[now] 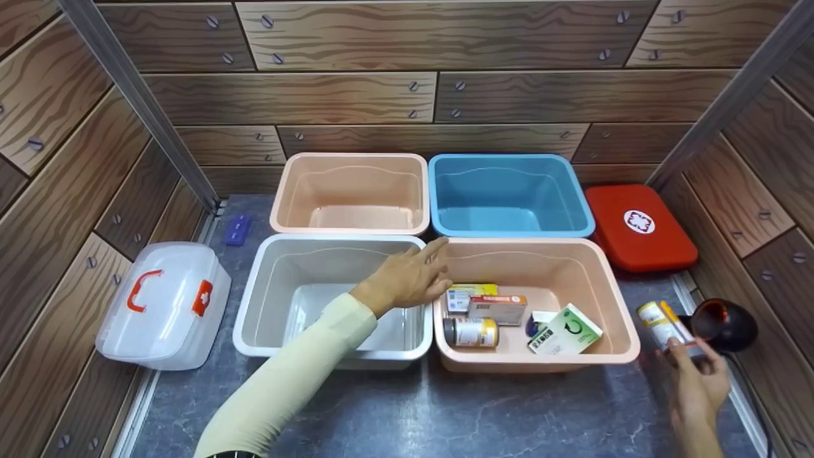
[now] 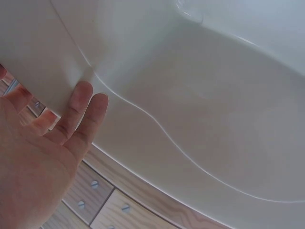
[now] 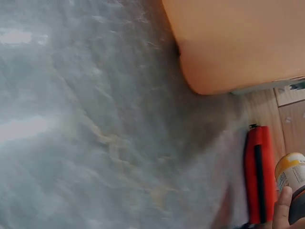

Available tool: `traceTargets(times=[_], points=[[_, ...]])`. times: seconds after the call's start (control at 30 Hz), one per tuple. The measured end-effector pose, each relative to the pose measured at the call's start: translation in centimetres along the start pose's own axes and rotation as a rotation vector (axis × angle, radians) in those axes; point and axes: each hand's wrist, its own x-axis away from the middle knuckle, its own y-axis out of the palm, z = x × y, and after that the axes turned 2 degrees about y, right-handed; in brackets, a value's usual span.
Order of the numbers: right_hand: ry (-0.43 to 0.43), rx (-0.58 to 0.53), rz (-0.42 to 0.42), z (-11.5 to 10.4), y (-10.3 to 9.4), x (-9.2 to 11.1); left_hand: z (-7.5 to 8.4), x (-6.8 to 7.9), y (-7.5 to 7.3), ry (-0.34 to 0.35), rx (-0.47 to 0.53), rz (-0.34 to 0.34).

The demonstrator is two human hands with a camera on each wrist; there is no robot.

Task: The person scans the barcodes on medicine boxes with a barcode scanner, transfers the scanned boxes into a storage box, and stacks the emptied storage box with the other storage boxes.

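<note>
My left hand (image 1: 413,275) hovers open, fingers straight, over the right rim of the white bin (image 1: 254,318), reaching toward the front peach bin (image 1: 626,331). In the left wrist view the left hand (image 2: 57,148) lies flat beside the white bin's wall (image 2: 200,109). That peach bin holds a lying bottle (image 1: 472,332), an orange-and-white box (image 1: 497,309), a yellow-and-blue box (image 1: 469,292) and a green-and-white box (image 1: 566,329). My right hand (image 1: 694,375) holds a yellow-capped medicine bottle (image 1: 661,321) (image 3: 290,172) to the right of the peach bin, next to a dark round object (image 1: 726,326).
An empty peach bin (image 1: 350,166) and a blue bin (image 1: 509,166) stand behind. A red first-aid case (image 1: 639,226) (image 3: 257,174) lies at the back right, a clear first-aid box (image 1: 165,305) at the left, a small blue item (image 1: 237,229) near it. Wood-patterned walls enclose the grey tabletop (image 1: 483,413).
</note>
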Motion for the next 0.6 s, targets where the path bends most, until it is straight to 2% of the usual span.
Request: traceTargets(times=[0.13,0.23,0.3,0.43,0.6], points=[[-0.068,0.039,-0.064,-2.1,2.2,-0.1,0.0,0.0,0.0,0.002,0.004,0.010],[-0.114,-0.092,-0.144,-3.6,4.4,-0.4,0.0,0.1,0.0,0.005,0.007,0.016],[-0.155,-0.105,-0.180,-4.6,6.0,-0.6,0.0,0.1,0.0,0.004,0.007,0.014],[-0.195,-0.056,-0.251,-6.3,9.1,-0.9,0.0,0.0,0.0,0.001,0.011,0.013],[-0.251,0.089,-0.328,-7.6,13.5,-0.9,0.0,0.0,0.1,0.001,0.018,0.018]])
